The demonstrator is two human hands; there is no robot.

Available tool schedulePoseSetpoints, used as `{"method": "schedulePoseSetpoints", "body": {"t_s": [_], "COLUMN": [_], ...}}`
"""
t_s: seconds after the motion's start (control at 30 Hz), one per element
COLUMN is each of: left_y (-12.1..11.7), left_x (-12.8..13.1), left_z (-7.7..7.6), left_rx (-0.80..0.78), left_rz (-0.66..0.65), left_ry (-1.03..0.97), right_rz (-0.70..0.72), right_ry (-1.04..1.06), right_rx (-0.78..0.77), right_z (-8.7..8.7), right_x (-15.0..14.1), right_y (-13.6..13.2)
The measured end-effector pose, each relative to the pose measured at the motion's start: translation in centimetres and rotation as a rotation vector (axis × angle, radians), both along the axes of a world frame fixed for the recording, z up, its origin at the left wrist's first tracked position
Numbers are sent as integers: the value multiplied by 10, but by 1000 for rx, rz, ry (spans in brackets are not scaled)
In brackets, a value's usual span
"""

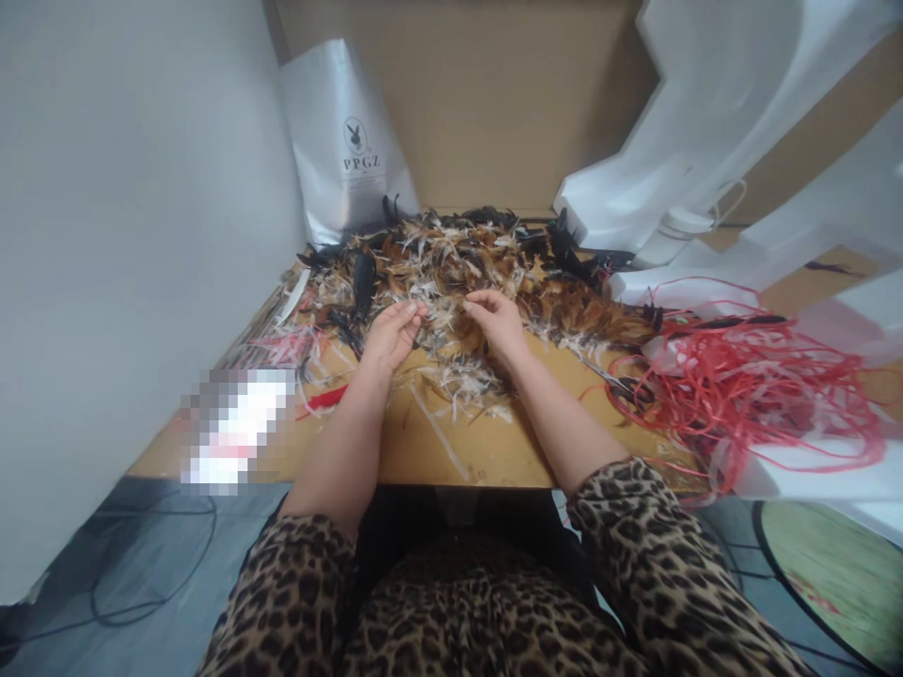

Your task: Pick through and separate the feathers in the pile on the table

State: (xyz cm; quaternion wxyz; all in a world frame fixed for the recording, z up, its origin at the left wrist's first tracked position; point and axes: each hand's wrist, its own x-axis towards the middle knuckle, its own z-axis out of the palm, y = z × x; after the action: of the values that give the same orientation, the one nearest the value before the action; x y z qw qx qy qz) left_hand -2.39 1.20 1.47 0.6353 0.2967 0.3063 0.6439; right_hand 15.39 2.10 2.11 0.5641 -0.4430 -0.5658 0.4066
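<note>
A wide heap of brown, black and white feathers point(486, 268) covers the back of a wooden table point(451, 451). My left hand point(391, 334) rests at the heap's near edge with its fingers curled and pinched on a few pale feathers. A little to its right, my right hand point(498, 320) has its fingers bent over a tuft of brown feathers and pinches into it. Both forearms stretch out from leopard-print sleeves. What exactly each pinch holds is too small to name beyond feathers.
A tangle of red string point(740, 395) lies at the table's right. White foam pieces point(705, 122) lean at the back right, a silver bag point(349, 141) at the back left. A white wall point(127, 235) bounds the left side. Cables point(141, 564) lie on the floor.
</note>
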Motion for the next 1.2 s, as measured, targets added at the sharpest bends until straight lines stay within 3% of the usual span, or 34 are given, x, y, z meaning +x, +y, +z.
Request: {"method": "schedulePoseSetpoints", "body": {"t_s": [0.1, 0.23, 0.4, 0.57, 0.8, 1.2], "left_y": [-1, -3, -5, -5, -9, -11], "left_x": [2, 8, 14, 14, 18, 22], "left_z": [2, 0, -5, -7, -6, -7], "left_rx": [-37, -50, -41, -21, -38, -39], "left_rz": [-5, -62, -156, -160, -161, -220], "left_ry": [-65, -51, -8, 71, 303, 375], "right_rz": [79, 214, 182, 166, 190, 194], "right_ry": [97, 138, 187, 172, 16, -158], "right_rx": [-114, -105, -59, -49, -68, 0], "right_z": [0, 2, 2, 0, -5, -9], "right_x": [-6, -17, -23, -19, -5, 0], "right_y": [-4, -14, -18, -13, -3, 0]}}
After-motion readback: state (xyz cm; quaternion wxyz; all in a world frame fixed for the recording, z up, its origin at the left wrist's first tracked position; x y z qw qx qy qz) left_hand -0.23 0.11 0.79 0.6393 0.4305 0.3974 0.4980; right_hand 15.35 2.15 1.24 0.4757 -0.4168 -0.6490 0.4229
